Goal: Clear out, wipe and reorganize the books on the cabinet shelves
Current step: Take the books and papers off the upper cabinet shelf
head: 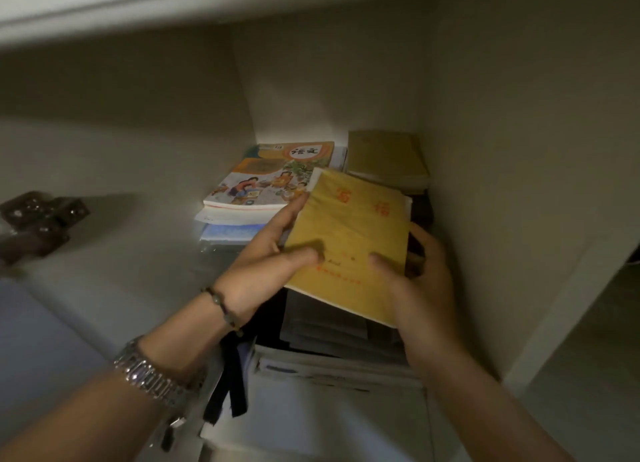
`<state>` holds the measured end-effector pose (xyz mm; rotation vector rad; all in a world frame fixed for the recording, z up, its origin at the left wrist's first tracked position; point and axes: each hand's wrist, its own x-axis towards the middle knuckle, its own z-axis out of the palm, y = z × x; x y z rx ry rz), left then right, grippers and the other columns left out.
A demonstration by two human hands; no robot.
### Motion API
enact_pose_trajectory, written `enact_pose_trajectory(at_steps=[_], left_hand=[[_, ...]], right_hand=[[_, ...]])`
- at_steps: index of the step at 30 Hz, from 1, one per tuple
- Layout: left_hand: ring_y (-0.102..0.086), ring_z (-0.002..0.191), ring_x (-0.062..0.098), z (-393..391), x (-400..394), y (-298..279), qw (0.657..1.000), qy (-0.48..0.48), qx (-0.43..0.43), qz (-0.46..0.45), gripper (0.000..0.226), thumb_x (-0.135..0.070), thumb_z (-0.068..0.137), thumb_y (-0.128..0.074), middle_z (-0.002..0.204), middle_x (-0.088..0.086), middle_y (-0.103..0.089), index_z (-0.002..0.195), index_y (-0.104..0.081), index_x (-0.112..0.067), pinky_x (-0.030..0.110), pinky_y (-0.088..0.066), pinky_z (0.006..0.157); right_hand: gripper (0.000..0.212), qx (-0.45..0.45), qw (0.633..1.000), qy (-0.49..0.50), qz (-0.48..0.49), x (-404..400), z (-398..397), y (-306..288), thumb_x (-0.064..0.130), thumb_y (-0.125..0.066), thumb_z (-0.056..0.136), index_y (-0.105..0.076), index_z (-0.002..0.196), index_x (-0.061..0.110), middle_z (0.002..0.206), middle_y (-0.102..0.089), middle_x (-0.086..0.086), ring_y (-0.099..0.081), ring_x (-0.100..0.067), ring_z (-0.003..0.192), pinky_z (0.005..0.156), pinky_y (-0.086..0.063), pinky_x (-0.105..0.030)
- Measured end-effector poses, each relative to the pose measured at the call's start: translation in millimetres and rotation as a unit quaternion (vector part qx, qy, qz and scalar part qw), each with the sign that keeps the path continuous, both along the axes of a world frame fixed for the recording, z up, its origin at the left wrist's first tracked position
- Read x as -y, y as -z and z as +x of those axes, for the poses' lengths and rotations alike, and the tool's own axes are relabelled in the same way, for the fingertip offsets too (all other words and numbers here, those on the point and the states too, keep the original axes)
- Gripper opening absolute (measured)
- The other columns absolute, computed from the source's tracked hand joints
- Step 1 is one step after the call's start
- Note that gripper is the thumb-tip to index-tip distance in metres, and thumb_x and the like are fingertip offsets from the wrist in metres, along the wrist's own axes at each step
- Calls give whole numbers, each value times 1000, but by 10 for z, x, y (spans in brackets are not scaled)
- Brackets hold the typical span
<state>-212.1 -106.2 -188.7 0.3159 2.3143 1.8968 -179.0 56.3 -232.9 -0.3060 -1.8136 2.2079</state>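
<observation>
A yellow exercise book (349, 240) is held by both hands, left hand (266, 271) and right hand (422, 288), above the pile at the shelf's (114, 253) right front corner, its long side pointing inward.

You are looking at a yellow booklet (349, 240) printed with red-orange characters. Behind it a textbook (273, 177) is showing an orange cover with a colourful cartoon scene. An olive-brown book (384, 156) is lying on the pale beige shelf (131, 253). A silver watch (149, 375) is glinting.
</observation>
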Motion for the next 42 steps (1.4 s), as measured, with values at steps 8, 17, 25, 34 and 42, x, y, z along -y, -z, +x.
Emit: enact_pose_trajectory(at_steps=[8,17,25,34,42], left_hand=[[-64,95,1,933,202,186,997,-55,-34,38,80,-8,65,-64,107,-20,-66,136,-39,-35,16,-51,66],[-53,117,-2,1949,419,747,994,-78,11,80,83,-11,65,-68,138,-19,-45,139,-36,-34,14,-51,75],[-50,113,-7,2405,789,1565,988,-83,125,36,74,-13,69,-62,118,-35,-52,127,-39,-52,19,-51,79],[-62,99,7,2524,906,2591,949,-117,292,18,76,-7,57,-55,110,-8,-66,127,-45,-33,21,-49,70],[-60,105,17,2349,906,3098,931,-120,341,-44,81,-11,54,-57,112,-4,-65,132,-44,-29,31,-50,79]], right_hand=[[63,-30,993,-85,77,62,710,82,20,-69,84,-35,126,55,117,-55,7,-58,-9,101,76,-53,-28],[70,38,991,-109,68,365,1623,707,24,-73,79,-35,132,51,127,-50,7,-58,0,102,74,-53,-19],[62,184,964,-117,154,714,2023,1383,20,-73,80,-38,128,37,106,-39,16,-52,-6,95,72,-45,-18],[68,305,917,-172,190,832,2164,2271,20,-75,70,-46,131,24,115,-51,-5,-60,-14,93,79,-53,-31],[49,355,897,-206,164,765,1995,2600,25,-64,55,-64,104,29,95,-68,0,-67,-16,89,75,-58,-33]])
